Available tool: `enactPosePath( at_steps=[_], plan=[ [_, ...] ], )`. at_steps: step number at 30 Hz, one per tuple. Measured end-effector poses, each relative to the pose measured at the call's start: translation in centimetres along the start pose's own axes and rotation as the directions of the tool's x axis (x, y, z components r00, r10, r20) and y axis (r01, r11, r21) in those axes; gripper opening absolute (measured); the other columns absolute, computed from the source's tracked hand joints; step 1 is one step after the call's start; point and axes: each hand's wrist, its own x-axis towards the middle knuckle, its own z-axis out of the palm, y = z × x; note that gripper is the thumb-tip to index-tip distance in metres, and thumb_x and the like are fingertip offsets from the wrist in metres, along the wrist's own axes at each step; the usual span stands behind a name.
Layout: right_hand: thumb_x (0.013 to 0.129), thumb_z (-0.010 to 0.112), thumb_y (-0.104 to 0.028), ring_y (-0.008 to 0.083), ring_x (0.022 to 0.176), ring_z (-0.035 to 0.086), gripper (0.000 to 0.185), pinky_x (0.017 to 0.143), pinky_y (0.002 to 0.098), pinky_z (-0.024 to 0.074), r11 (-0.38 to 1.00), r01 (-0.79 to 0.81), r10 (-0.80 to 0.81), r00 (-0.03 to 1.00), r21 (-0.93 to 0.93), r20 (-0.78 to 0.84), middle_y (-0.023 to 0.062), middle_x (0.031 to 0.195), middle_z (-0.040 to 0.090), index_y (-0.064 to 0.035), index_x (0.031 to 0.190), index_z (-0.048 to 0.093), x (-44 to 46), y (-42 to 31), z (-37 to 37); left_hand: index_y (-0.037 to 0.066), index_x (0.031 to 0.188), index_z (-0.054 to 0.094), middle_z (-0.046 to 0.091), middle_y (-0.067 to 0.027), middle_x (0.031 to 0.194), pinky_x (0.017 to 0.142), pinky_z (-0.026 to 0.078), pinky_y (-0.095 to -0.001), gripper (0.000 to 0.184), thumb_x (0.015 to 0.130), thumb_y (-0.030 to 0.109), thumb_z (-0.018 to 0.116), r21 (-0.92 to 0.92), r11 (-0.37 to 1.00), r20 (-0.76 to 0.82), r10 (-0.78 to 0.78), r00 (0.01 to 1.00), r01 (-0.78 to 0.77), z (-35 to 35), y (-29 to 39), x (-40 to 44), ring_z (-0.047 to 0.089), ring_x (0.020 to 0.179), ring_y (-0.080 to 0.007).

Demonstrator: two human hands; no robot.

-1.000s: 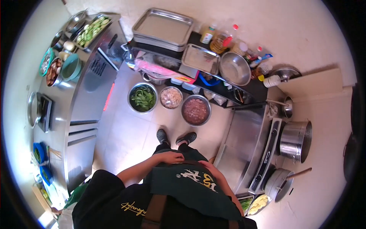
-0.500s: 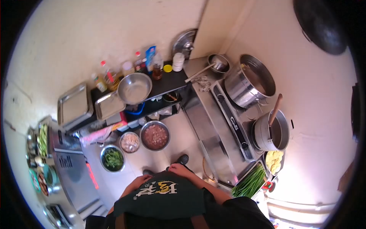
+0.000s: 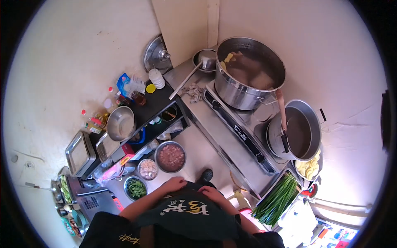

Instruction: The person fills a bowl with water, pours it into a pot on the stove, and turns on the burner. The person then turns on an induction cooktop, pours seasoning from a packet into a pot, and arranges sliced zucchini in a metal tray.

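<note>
My left hand (image 3: 174,184) is at the front edge of the dark printed apron (image 3: 184,208), its fingers loosely apart with nothing visible in them. Beside it, my right hand (image 3: 210,192) lies against the apron with fingers stretched out and no object showing. Beyond my left hand, on the floor, stand a steel bowl of reddish meat pieces (image 3: 170,157), a smaller bowl of pale pieces (image 3: 148,169) and a bowl of green leaves (image 3: 136,188). Both hands are apart from these bowls.
A two-burner stove (image 3: 240,134) on a steel counter carries a large stockpot (image 3: 237,95) of brown liquid and a smaller pot (image 3: 314,132) with a wooden-handled tool (image 3: 281,109). A tray of long green stalks (image 3: 278,198) stands near right. Bottles and trays line a black shelf (image 3: 155,105).
The view has turned toward the stove, which appears closer. My left hand has moved forward from the apron's side; my right hand is drawn back against the apron.
</note>
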Motion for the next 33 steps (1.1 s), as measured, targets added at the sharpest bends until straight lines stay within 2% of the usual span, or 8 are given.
enactPosePath(
  at_steps=[6, 8, 10, 12, 14, 15, 18, 33],
  plan=[
    [0.087, 0.046, -0.010, 0.0162, 0.099, 0.056, 0.027, 0.090, 0.0293, 0.0434, 0.970, -0.055, 0.112, 0.966, 0.237, -0.233, 0.0080, 0.102, 0.062, -0.0008, 0.109, 0.060, -4.8, 0.7, -0.4, 0.004, 0.075, 0.059, 0.059, -0.0067, 0.062, 0.054, 0.043, -0.0326, 0.030, 0.091, 0.027, 0.048, -0.229, 0.962, -0.037, 0.146, 0.989, -0.150, -5.0, 8.3, 13.9, 0.058, 0.058, -0.0179],
    [0.088, 0.046, -0.009, 0.0156, 0.100, 0.056, 0.027, 0.090, 0.0285, 0.0434, 0.963, -0.018, 0.110, 0.937, 0.268, -0.332, 0.0071, 0.103, 0.062, -0.0004, 0.109, 0.059, -5.9, 1.8, -0.5, 0.006, 0.072, 0.059, 0.056, -0.0047, 0.061, 0.050, 0.040, -0.0325, 0.034, 0.091, 0.031, 0.046, -0.144, 0.944, -0.126, 0.280, 0.952, -0.297, -6.8, 8.2, 21.8, 0.053, 0.055, -0.0146],
    [0.089, 0.045, -0.007, 0.0148, 0.099, 0.056, 0.027, 0.089, 0.0270, 0.0438, 0.946, -0.028, 0.185, 0.865, 0.323, -0.466, 0.0062, 0.102, 0.062, 0.0005, 0.110, 0.059, -6.9, 2.4, -0.6, 0.010, 0.072, 0.058, 0.053, -0.0016, 0.062, 0.048, 0.036, -0.0308, 0.036, 0.092, 0.037, 0.045, -0.353, 0.927, -0.177, 0.071, 0.982, -0.130, -10.2, 14.1, 23.8, 0.049, 0.055, -0.0118],
    [0.090, 0.046, -0.008, 0.0151, 0.092, 0.059, 0.027, 0.084, 0.0273, 0.0464, 0.899, -0.134, 0.357, 0.774, 0.416, -0.523, 0.0072, 0.098, 0.064, 0.0025, 0.111, 0.059, -8.1, -2.3, -2.3, 0.013, 0.076, 0.057, 0.048, 0.0014, 0.062, 0.046, 0.031, -0.0275, 0.034, 0.091, 0.041, 0.046, -0.893, 0.450, -0.060, -0.171, 0.984, 0.024, -10.2, 14.3, 30.2, 0.043, 0.054, -0.0105],
    [0.091, 0.055, -0.016, 0.0163, 0.081, 0.063, 0.020, 0.072, 0.0290, 0.0514, 0.913, 0.133, 0.203, 0.673, 0.385, -0.712, 0.0085, 0.083, 0.066, -0.0001, 0.099, 0.065, -8.6, 3.0, -2.3, 0.013, 0.078, 0.056, 0.047, 0.0022, 0.062, 0.046, 0.030, -0.0266, 0.033, 0.091, 0.042, 0.047, -0.934, 0.353, -0.005, -0.171, 0.985, 0.057, -10.1, 15.0, 33.0, 0.042, 0.053, -0.0104],
    [0.088, 0.048, -0.008, 0.0143, 0.092, 0.059, 0.027, 0.083, 0.0275, 0.0469, 0.899, 0.073, 0.286, 0.650, 0.432, -0.704, 0.0083, 0.099, 0.064, 0.0041, 0.110, 0.059, -9.5, 2.9, -2.5, 0.013, 0.081, 0.056, 0.046, 0.0029, 0.063, 0.046, 0.028, -0.0256, 0.033, 0.091, 0.043, 0.048, -0.960, 0.267, 0.034, -0.184, 0.982, 0.083, -10.5, 15.9, 34.3, 0.041, 0.053, -0.0104],
    [0.087, 0.047, -0.006, 0.0146, 0.092, 0.059, 0.028, 0.083, 0.0276, 0.0471, 0.871, -0.004, 0.400, 0.584, 0.491, -0.706, 0.0086, 0.099, 0.064, 0.0041, 0.110, 0.059, -10.6, 0.7, -2.8, 0.012, 0.079, 0.056, 0.045, 0.0029, 0.062, 0.044, 0.028, -0.0257, 0.033, 0.089, 0.043, 0.051, -0.996, 0.081, 0.005, -0.326, 0.945, 0.033, -10.1, 17.6, 36.1, 0.040, 0.053, -0.0101],
    [0.082, 0.041, -0.001, 0.0158, 0.094, 0.060, 0.035, 0.083, 0.0279, 0.0479, 0.869, -0.017, 0.411, 0.580, 0.495, -0.703, 0.0102, 0.099, 0.064, 0.0045, 0.112, 0.058, -7.6, -6.9, -7.4, 0.012, 0.070, 0.055, 0.044, 0.0037, 0.058, 0.042, 0.026, -0.0251, 0.029, 0.084, 0.037, 0.058, -0.971, 0.212, 0.028, -0.352, 0.936, 0.108, -11.4, 16.7, 35.1, 0.039, 0.049, -0.0082]
  ],
)
